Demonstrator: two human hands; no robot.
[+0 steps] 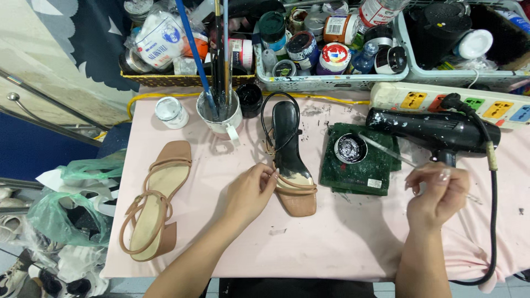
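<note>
My left hand [249, 190] rests on the pink table, fingertips touching the thin straps of a tan sandal [292, 165] whose insole and heel are painted black. My right hand [436, 190] pinches a thin clear-handled brush [389, 152] whose tip reaches toward a small round tin of black paint [351, 148]. The tin stands on a folded dark green cloth [361, 171]. The matching unpainted tan sandal [154, 201] lies at the table's left side.
A black hair dryer [436, 131] lies at the right, plugged into a white power strip [447, 100]. A cup of brushes [220, 113], a white jar [171, 112] and a black lid [249, 99] stand behind. Baskets of paint jars [326, 49] line the back. Plastic bags [66, 215] lie on the floor at left.
</note>
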